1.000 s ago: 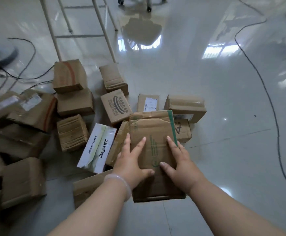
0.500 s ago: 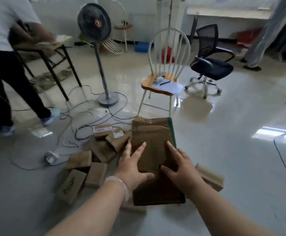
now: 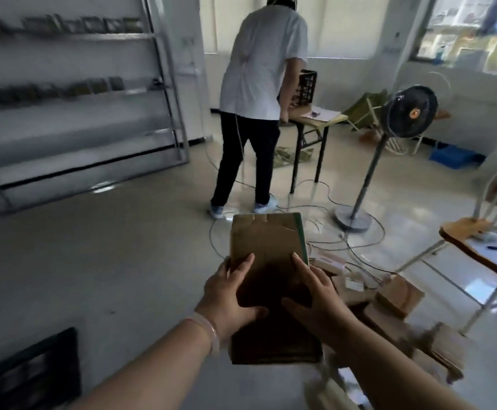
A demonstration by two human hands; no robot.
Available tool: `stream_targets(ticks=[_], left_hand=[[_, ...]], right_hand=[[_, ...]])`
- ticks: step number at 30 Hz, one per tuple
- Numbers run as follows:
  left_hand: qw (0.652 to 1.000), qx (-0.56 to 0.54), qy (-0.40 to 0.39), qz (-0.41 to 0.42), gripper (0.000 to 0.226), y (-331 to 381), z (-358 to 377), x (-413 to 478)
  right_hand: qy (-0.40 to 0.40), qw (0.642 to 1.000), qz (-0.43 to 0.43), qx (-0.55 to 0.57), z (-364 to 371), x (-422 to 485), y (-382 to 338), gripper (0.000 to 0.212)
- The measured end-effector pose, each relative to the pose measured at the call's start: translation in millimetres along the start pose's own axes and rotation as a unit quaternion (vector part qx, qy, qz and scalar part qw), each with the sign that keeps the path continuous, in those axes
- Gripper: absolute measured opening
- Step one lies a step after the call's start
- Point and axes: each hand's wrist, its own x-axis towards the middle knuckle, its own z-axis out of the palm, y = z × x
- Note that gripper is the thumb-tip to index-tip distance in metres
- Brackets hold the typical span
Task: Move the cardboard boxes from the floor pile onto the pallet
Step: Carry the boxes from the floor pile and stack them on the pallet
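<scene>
At far left a metal rack (image 3: 72, 93) is smeared by blur, and we cannot read what sits on its shelves. Below it, a dark flat shape (image 3: 34, 371) is cut off by the corner; we cannot tell whether it is the pallet. At centre we hold the cardboard box (image 3: 266, 247) off the floor. Our left hand (image 3: 229, 297) grips its left edge, thumb laid across the top, and our right hand (image 3: 315, 303) grips the right edge likewise. Its near half lies in shadow, underside hidden. Behind it stands a person (image 3: 259, 69), head cropped. Rightward come a fan (image 3: 410, 115), the floor pile (image 3: 398, 294), partly hidden by our forearm, and a chair (image 3: 460, 232), cut off.
</scene>
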Motion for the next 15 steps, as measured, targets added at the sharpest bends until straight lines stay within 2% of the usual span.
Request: stream_targets(ticks=[8, 12, 15], left_hand=[[0.982, -0.072, 0.124, -0.125, 0.101, -142.4, -128.2, -28.9], [0.963, -0.097, 0.184, -0.171, 0.099, -185.0, -155.8, -42.0], [0.936, -0.1, 0.25, -0.225, 0.101, -218.0, -175.8, -50.0]], right_hand=[[-0.113, 0.983, -0.142, -0.019, 128.5, 121.5, -146.1, 0.092], [-0.18, 0.962, -0.2, -0.046, 172.1, 167.0, -191.1, 0.092], [-0.238, 0.933, -0.262, -0.063, 211.1, 207.9, -233.7, 0.093]])
